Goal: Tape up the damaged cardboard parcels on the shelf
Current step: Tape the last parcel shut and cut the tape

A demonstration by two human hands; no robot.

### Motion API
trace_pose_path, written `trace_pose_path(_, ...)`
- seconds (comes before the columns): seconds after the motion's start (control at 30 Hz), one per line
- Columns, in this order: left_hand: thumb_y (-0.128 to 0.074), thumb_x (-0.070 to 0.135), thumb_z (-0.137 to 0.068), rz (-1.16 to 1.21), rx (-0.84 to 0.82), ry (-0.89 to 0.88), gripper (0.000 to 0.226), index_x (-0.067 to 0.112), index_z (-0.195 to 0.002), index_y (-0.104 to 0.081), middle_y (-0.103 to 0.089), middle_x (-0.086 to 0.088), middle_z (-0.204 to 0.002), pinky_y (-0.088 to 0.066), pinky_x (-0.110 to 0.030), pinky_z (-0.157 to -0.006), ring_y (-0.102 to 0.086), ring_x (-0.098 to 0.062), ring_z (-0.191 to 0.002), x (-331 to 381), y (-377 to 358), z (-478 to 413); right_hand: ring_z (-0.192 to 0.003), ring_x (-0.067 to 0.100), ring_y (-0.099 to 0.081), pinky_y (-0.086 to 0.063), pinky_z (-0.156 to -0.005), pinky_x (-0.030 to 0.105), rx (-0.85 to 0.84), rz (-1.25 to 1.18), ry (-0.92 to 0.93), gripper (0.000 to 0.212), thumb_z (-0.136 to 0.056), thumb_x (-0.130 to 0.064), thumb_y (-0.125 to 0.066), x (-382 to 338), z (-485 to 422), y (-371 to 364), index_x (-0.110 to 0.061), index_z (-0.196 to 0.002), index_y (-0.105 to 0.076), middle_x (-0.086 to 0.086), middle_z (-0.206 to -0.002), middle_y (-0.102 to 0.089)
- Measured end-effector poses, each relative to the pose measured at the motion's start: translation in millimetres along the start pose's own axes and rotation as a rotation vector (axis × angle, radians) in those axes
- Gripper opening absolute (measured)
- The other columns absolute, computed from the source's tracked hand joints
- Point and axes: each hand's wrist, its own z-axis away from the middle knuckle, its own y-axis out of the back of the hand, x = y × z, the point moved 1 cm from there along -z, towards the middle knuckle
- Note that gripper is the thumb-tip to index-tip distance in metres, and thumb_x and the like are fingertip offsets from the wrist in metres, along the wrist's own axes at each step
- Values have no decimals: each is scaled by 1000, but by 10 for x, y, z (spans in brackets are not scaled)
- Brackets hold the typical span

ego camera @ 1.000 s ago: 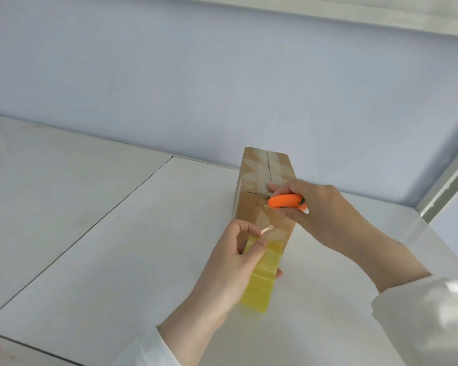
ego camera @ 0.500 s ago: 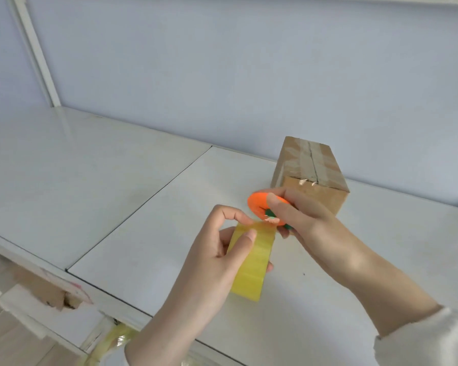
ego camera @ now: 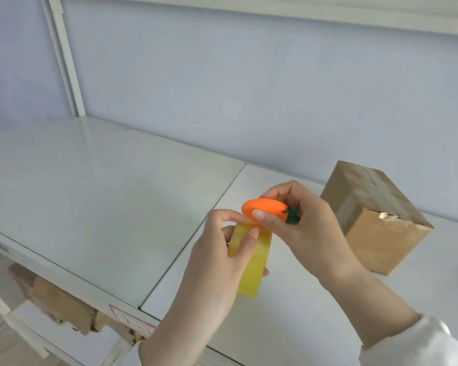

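Note:
My left hand point(ego camera: 217, 262) grips a roll of yellowish clear tape point(ego camera: 251, 265), thumb and forefinger pinching near its top edge. My right hand point(ego camera: 302, 228) holds an orange carrot-shaped cutter point(ego camera: 265, 210) with a green tip, pressed against the top of the roll. Both hands hover above the white shelf point(ego camera: 95, 207). A cardboard parcel point(ego camera: 373, 220) with tape strips over its top and a torn spot on its near edge stands on the shelf to the right, apart from both hands.
The shelf's front edge point(ego camera: 64, 270) runs across the lower left. Torn cardboard pieces point(ego camera: 56, 302) lie on a lower level below it. A white upright post point(ego camera: 64, 56) stands at the back left against the pale wall.
Both hands have drawn back from the parcel with the tape roll and cutter. The view has swung left, so the parcel now sits at the right.

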Motion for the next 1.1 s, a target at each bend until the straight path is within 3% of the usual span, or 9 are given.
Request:
trace_pose_path(0.1,-62,23,-88,-30,55,-18,42,30,-116,-32,-67,4,-91,-41,-7,-49,-63,-2,-50,-17,212,-159,-61,-2,-54,-42,-56,8,29,5,-3,17,-73,-16,-75,-42,-91,-187,-24,-78,-61,-12,-77,-67)
trace_pose_path(0.37,-56,25,-92,-63,105,-77,29,32,-111,-35,-63,12,-84,-38,-4,-48,-59,7,-51,-23,318,-291,-73,-5,-57,-40,-63,4,137,153,85,24,-70,-17,-78,-121,-173,-426,-30,-80,-61,-23,-85,-64)
trace_pose_path(0.5,-57,26,-91,-64,122,-59,29,33,-110,-36,-61,11,-84,-39,-4,-49,-59,10,-55,-71,318,-288,-61,-1,-51,-41,-58,8,130,114,11,25,-70,-23,-78,-71,-230,-438,-36,-80,-59,-9,-74,-64)
trace_pose_path(0.6,-58,32,-90,-97,133,-16,31,37,-110,-36,-60,13,-86,-39,-3,-55,-59,8,-69,-192,290,-309,-58,0,-49,-41,-54,8,86,85,-86,19,-74,-26,-76,58,-264,-441,-34,-79,-59,-2,-77,-65)
trace_pose_path(0.73,-54,42,-89,-125,85,72,26,40,-109,-38,-60,11,-92,-38,-4,-59,-58,-1,-83,-347,201,-361,-65,-6,-53,-40,-57,5,53,149,-134,12,-81,-30,-69,268,-334,-411,-36,-80,-58,-15,-79,-63)
trace_pose_path(0.83,-49,47,-88,-143,49,105,25,41,-110,-39,-59,7,-96,-38,-5,-58,-58,-4,-86,-381,164,-376,-76,-4,-55,-41,-62,6,20,184,-175,10,-85,-36,-62,354,-395,-393,-33,-93,-58,-17,-88,-61)
trace_pose_path(1.0,-50,46,-89,-275,27,84,36,39,-122,-37,-54,16,-100,-38,-7,-65,-54,6,-89,-384,176,-427,-113,6,-48,-35,-89,19,-47,209,-267,57,-88,-47,-51,399,-384,-246,-30,-139,-34,-13,-117,-50)
trace_pose_path(1.03,-50,45,-89,-317,17,81,37,37,-124,-38,-54,15,-107,-39,-10,-71,-54,3,-95,-389,195,-445,-117,4,-46,-36,-90,17,-42,248,-240,58,-88,-47,-51,378,-345,-177,-30,-141,-33,-12,-123,-49)
trace_pose_path(1.1,-51,39,-91,-407,17,73,42,32,-131,-39,-45,6,-132,-33,-17,-90,-45,-7,-121,-391,221,-485,-106,-5,-50,-40,-81,7,-1,301,-137,46,-87,-45,-52,318,-215,38,-32,-131,-46,-16,-123,-53)
